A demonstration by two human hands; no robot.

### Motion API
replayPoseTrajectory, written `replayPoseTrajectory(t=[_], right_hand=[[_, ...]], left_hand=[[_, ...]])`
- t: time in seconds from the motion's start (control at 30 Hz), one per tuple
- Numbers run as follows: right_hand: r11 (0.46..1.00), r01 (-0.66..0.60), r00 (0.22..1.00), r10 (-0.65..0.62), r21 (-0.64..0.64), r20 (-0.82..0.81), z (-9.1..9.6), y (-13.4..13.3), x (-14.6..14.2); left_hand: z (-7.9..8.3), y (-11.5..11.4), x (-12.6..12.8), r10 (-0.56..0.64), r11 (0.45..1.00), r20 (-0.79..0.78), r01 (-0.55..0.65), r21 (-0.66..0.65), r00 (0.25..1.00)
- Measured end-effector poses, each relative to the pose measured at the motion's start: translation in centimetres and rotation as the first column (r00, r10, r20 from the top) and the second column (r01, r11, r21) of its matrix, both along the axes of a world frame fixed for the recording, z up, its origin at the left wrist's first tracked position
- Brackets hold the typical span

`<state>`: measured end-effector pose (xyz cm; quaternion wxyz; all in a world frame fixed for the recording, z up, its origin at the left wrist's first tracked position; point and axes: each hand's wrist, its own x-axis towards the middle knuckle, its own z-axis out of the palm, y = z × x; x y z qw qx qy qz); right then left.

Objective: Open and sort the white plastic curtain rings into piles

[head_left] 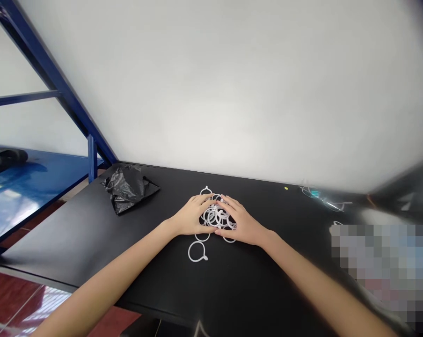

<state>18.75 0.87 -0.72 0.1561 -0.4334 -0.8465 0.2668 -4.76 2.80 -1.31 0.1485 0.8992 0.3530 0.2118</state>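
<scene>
A: Rings, where?
B: Pile of white rings [216, 216], middle of the black table [127, 267], cupped between left hand [191, 219] and right hand [242, 223]. The fingers are loosely spread and laid on the heap from both sides, clamped on nothing.
A: Step?
B: Looks like bunching the heap. Any lift would need fingers curled under its edges.
A: Counts?
B: Heap's tangled, no exact count. One stray ring [196, 252] just in front of it, apart. One black bag [127, 189], well left.
</scene>
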Motion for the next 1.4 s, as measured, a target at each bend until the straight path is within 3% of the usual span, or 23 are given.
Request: replayPoseTrajectory(t=[0.2, 0.3, 0.47, 0.67, 0.77, 1.0, 1.17, 1.4], right_hand=[[0.991, 0.137, 0.989, -0.137, -0.007, -0.058, -0.3, -2.2, 4.3], [0.986, 0.164, 0.982, -0.166, -0.025, -0.087, 0.0, -2.6, 5.7], [0.980, 0.194, 0.971, -0.197, -0.036, -0.132, 0.5, -2.8, 6.5], [0.982, 0.188, 0.969, -0.188, -0.019, -0.162, 0.0, -3.0, 5.9], [0.988, 0.155, 0.968, -0.149, 0.012, -0.201, -0.3, -3.2, 5.4], [0.991, 0.124, 0.968, -0.109, 0.053, -0.227, -0.6, -3.4, 4.9], [0.982, 0.150, 0.951, -0.110, 0.118, -0.288, -0.3, -3.3, 5.0], [0.949, 0.193, 0.912, -0.079, 0.251, -0.402, 0.5, -3.2, 4.4]], left_hand=[[0.4, -0.5, 4.9, -0.098, 0.994, 0.016, 0.098, -0.050, 0.995], [1.1, -0.8, 5.9, -0.127, 0.985, 0.016, 0.128, -0.119, 0.992], [2.9, -1.1, 3.1, -0.128, 0.927, -0.032, 0.109, -0.360, 0.991], [3.6, -1.0, -0.7, -0.247, 0.864, -0.114, 0.166, -0.475, 0.962], [3.4, -1.2, -0.5, -0.231, 0.863, -0.090, 0.161, -0.479, 0.969], [2.3, -1.4, 0.8, -0.050, 0.887, 0.048, 0.067, -0.456, 0.998], [2.2, -1.2, 0.7, -0.012, 0.910, 0.166, 0.079, -0.406, 0.986], [1.9, -1.2, 1.0, 0.015, 0.928, 0.171, 0.050, -0.369, 0.985]])
